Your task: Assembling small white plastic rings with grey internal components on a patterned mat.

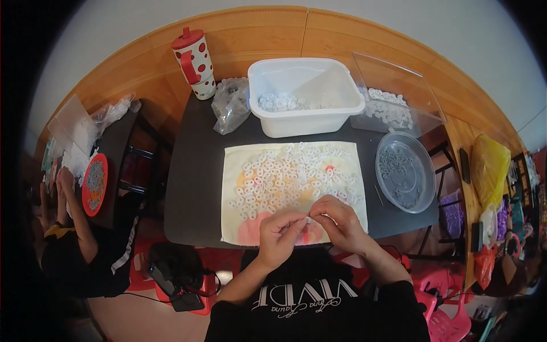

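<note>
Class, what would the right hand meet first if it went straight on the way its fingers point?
Most likely the left hand, just across the small white piece between them; whether they already touch is unclear.

Head view, left fisheye | from the wearer's head, facing steeply down and forward | near above black round-cornered tabletop (194, 182); orange-brown wooden wall panelling (250, 34) farther off | outermost rim seemingly too dark for detail

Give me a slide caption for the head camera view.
Left hand and right hand working close together over a cream cloth strewn with small white pieces, white tub behind.
</note>
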The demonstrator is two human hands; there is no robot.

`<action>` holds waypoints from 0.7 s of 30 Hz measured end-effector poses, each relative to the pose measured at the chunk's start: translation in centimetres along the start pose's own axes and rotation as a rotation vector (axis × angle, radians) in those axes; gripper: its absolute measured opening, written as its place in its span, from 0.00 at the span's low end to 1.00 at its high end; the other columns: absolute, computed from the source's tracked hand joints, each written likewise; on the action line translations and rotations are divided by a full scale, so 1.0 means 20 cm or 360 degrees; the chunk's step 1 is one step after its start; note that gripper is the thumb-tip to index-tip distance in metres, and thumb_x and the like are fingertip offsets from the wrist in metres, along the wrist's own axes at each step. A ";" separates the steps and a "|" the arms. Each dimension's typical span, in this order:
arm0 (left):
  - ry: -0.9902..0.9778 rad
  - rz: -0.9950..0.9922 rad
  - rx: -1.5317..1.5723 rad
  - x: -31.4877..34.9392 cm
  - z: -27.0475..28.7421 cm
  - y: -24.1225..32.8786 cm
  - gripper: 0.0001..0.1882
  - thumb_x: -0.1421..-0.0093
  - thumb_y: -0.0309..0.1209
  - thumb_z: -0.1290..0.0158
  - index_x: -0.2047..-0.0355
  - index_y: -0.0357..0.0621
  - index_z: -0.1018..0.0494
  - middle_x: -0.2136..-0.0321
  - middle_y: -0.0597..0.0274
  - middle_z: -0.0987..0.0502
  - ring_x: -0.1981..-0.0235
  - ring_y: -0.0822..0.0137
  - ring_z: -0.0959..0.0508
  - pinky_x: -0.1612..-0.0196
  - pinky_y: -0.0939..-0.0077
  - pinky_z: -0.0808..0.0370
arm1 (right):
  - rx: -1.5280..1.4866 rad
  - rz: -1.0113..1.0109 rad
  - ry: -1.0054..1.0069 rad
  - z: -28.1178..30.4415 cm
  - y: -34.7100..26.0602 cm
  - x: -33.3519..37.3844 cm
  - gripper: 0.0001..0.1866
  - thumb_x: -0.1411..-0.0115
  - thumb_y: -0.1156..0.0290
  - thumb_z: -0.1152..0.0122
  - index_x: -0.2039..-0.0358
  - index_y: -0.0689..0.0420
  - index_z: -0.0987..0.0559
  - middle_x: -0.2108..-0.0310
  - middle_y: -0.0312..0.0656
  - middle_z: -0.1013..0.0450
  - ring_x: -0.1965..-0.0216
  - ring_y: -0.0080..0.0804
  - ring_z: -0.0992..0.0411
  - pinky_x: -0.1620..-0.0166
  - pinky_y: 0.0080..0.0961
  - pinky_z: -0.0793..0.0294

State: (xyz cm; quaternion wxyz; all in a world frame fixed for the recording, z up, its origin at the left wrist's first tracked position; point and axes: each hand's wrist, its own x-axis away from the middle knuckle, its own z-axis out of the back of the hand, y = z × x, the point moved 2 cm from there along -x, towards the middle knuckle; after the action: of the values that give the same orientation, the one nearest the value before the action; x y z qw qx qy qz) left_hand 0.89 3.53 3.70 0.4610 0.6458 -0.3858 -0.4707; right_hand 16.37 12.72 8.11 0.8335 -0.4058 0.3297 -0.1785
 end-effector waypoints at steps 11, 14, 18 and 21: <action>0.0013 0.0056 0.0089 0.03 0.00 -0.01 0.08 0.36 0.16 0.46 0.57 0.31 0.21 0.64 0.59 0.20 0.66 0.74 0.22 0.63 0.83 0.26 | -0.0115 -0.0107 -0.0053 -0.01 0.00 0.01 0.06 0.41 0.86 0.41 0.64 0.64 0.23 0.66 0.46 0.26 0.65 0.40 0.26 0.61 0.29 0.27; 0.0034 0.0071 0.0082 0.04 0.02 0.00 0.09 0.36 0.16 0.46 0.57 0.31 0.21 0.63 0.59 0.20 0.66 0.74 0.22 0.63 0.83 0.26 | -0.0044 -0.0038 -0.0036 -0.03 -0.01 0.01 0.05 0.40 0.86 0.41 0.64 0.64 0.24 0.67 0.46 0.26 0.65 0.40 0.26 0.61 0.30 0.28; 0.0049 0.0077 0.0065 0.05 0.03 -0.02 0.09 0.36 0.16 0.45 0.57 0.32 0.21 0.62 0.59 0.20 0.65 0.75 0.22 0.63 0.83 0.26 | -0.0013 0.0010 -0.0064 -0.05 -0.01 -0.01 0.05 0.38 0.84 0.42 0.63 0.62 0.26 0.68 0.47 0.30 0.66 0.45 0.28 0.64 0.33 0.30; 0.0088 0.0046 0.0037 0.05 0.03 -0.01 0.08 0.36 0.17 0.45 0.57 0.31 0.21 0.61 0.58 0.19 0.65 0.75 0.22 0.63 0.84 0.25 | -0.0044 -0.0034 -0.0075 -0.07 0.00 -0.01 0.04 0.38 0.83 0.43 0.63 0.62 0.27 0.69 0.47 0.30 0.67 0.46 0.29 0.64 0.34 0.30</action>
State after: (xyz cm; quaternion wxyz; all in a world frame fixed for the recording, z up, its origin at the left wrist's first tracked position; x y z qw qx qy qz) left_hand 0.53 2.52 3.09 0.4708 0.6582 -0.3876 -0.4414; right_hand 15.25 12.01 7.55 0.8334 -0.4250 0.3080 -0.1733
